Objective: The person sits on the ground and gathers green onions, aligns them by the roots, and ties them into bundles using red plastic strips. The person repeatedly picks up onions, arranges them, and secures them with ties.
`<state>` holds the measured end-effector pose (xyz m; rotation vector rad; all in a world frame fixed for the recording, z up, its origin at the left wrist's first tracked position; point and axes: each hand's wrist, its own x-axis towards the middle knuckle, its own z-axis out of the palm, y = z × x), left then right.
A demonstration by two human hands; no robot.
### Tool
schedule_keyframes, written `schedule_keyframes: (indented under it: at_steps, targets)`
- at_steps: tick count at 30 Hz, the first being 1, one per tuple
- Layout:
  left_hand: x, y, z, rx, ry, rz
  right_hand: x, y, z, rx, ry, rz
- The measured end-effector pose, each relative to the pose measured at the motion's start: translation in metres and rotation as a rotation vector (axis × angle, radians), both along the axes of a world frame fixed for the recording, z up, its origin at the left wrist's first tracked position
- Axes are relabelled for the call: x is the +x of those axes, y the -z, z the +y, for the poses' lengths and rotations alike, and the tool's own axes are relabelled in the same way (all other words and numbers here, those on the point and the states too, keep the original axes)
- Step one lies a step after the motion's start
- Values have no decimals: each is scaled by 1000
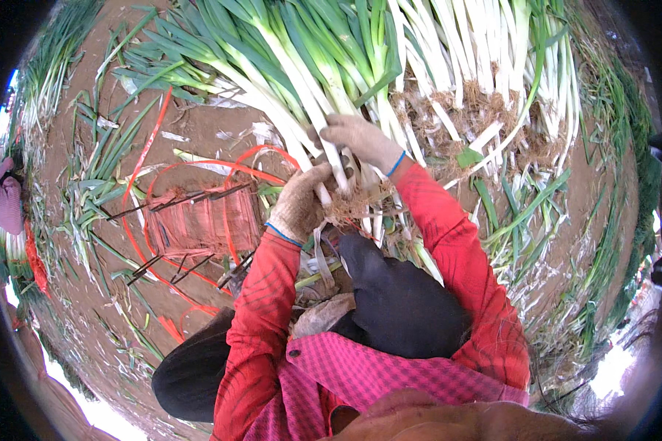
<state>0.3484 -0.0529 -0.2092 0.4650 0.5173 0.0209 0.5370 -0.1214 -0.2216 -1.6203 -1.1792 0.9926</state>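
Between my two gloved hands is a bunch of long green onions [278, 113], white shanks toward me and green leaves fanning away. My left hand [303, 204] is closed around the lower white ends, just beside the shaggy brown roots [346, 206]. Higher up the shanks, my right hand [361, 138] grips the same bunch, its fingers curled over one thick white stalk. Both gloves are pale, soiled and have blue cuffs. Parts of the fingers are hidden behind the stalks.
Left of my hands, a red bundle of plastic strapping [201, 220] lies among dark metal rods, with loose orange-red strap [143, 149] looping around it. More rooted onions [491, 60] lie at the upper right. Leaf scraps [116, 149] litter the brown ground. A purple cloth-covered form [6, 198] shows far left.
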Motion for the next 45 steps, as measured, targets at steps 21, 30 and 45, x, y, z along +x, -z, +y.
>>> schedule_keyframes:
  at_steps: [21, 30, 45]
  targets:
    - [-8, -1, -10, -84, -62, 352, 200, -40, -17, -658, 821, -599]
    - [-12, -15, -4, 20, -58, 313, 66, -59, 4, -636, 359, -816]
    - [-18, -90, 5, 250, -5, 183, 69, -61, -32, -205, 890, -152]
